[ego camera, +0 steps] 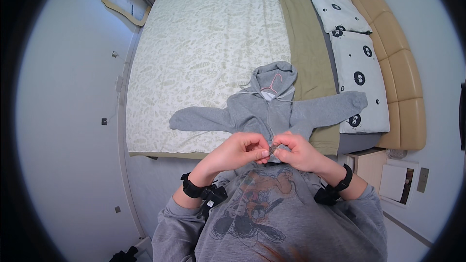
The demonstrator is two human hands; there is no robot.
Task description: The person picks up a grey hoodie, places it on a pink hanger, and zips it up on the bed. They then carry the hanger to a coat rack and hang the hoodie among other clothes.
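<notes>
A grey zip hoodie [251, 111] lies on the bed with both sleeves spread sideways and its hood towards the far side. Inside its neck is a pink clothes hanger [270, 86], its hook lying over the hood. At the hoodie's near hem, my left hand [245, 151] and my right hand [296, 153] meet. Fingers and thumbs of both pinch the lower front edge, around the bottom of the zip; the small part between the fingertips is mostly hidden. The hem hangs over the near edge of the bed, close to my shirt.
Under the hoodie are a white leaf-patterned quilt [204, 43] and an olive-green sheet [309, 43]. Pillows [364, 80] lie by the tan padded headboard [398, 65] on the right. A bedside cabinet [369, 169] stands at the near right, and a wall [72, 98] runs along the left.
</notes>
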